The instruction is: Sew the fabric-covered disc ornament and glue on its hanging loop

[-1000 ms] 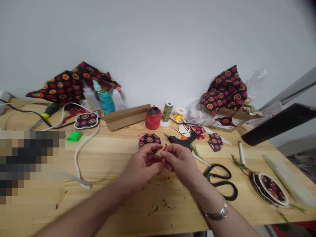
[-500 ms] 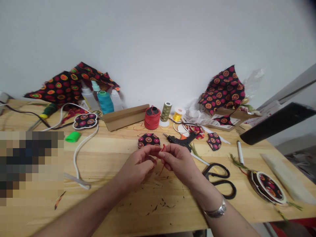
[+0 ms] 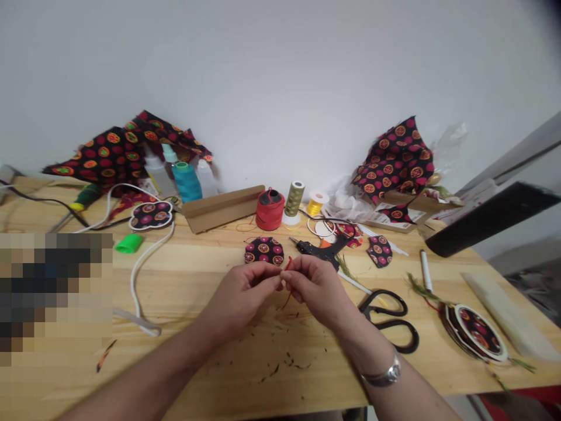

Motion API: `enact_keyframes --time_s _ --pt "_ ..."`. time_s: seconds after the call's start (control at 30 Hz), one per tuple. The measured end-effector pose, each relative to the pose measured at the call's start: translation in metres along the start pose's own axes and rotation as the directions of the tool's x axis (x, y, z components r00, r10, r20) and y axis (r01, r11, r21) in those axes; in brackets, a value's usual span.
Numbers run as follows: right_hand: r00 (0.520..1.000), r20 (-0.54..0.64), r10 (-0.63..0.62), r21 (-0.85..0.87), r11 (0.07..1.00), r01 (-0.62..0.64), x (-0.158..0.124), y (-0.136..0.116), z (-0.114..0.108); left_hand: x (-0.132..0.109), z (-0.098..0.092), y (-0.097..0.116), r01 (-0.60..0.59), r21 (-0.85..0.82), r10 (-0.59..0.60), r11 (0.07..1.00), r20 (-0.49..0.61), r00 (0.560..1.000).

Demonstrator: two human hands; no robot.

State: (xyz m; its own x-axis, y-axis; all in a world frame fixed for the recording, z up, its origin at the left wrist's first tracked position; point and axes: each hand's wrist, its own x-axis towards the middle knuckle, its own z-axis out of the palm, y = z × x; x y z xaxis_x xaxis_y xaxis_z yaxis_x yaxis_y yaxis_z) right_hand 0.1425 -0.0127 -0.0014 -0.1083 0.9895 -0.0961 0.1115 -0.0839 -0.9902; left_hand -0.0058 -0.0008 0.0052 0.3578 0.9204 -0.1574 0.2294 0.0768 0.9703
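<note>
Between my two hands is a short length of red thread (image 3: 287,301), with one end sticking up above my fingers and another hanging below. My right hand (image 3: 313,280) pinches it between thumb and forefinger. My left hand (image 3: 248,292) is closed too, thumb against forefinger, its tips meeting those of the right; the bit of thread in its grip is mostly covered. Just beyond my fingers lies a round patterned fabric piece (image 3: 263,250). Behind that stands a spool of red thread (image 3: 270,209). Black-handled scissors (image 3: 388,318) rest beside my right forearm.
A black glue gun (image 3: 322,251) lies past my right hand. Olive (image 3: 295,199) and yellow spools (image 3: 316,203) stand near a cardboard tray (image 3: 225,210). A white cord (image 3: 134,280) loops at left. Stacked fabric discs (image 3: 477,333) and a marker (image 3: 426,272) are at right.
My left thumb has straightened and moved up to my forefinger, closing the pinch beside my right fingertips. The right hand has barely moved and keeps hold of the red thread.
</note>
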Motion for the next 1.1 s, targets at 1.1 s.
enact_keyframes --time_s 1.1 --pt "0.997 -0.023 -0.076 -0.214 0.974 0.069 -0.0002 0.005 -0.0067 -0.0058 -0.0002 0.0046 0.082 -0.144 -0.088 0.986 -0.033 0.996"
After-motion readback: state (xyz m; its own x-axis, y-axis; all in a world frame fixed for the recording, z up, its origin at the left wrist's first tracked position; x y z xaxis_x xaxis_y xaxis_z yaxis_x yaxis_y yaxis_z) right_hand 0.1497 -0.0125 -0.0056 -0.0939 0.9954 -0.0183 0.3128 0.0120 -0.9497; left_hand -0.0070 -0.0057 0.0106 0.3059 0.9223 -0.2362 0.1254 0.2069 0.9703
